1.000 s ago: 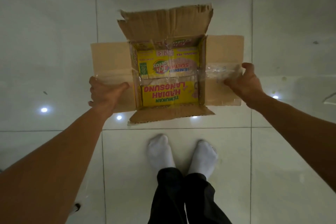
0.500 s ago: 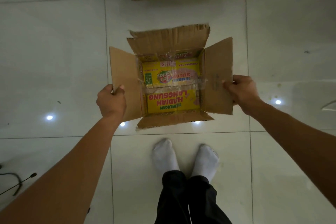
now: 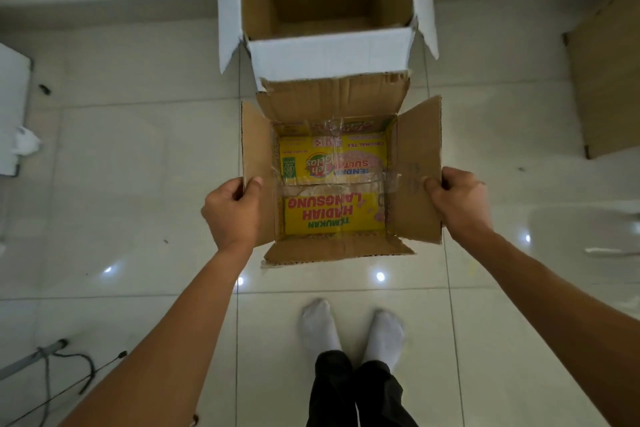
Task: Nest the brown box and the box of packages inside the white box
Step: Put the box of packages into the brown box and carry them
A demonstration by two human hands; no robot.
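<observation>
The brown box [image 3: 337,248] is open, its flaps spread, and hangs in the air over the tiled floor. Inside it lies the yellow box of packages [image 3: 334,215] with red and green print, under clear tape. My left hand [image 3: 232,211] grips the left flap of the brown box. My right hand [image 3: 457,198] grips the right flap. Just beyond it stands the white box [image 3: 327,52], open, with a bare brown inside and its flaps up. The far flap of the brown box overlaps the white box's near wall.
My two feet in white socks [image 3: 349,333] stand on the glossy floor right below the brown box. A brown cardboard sheet [image 3: 606,80] lies at the right. A white object [image 3: 12,114] sits at the left edge, cables [image 3: 62,367] at the bottom left.
The side flaps of the brown box went from flat to raised as my hands closed on them. The box has moved forward, and the open white box has come fully into view.
</observation>
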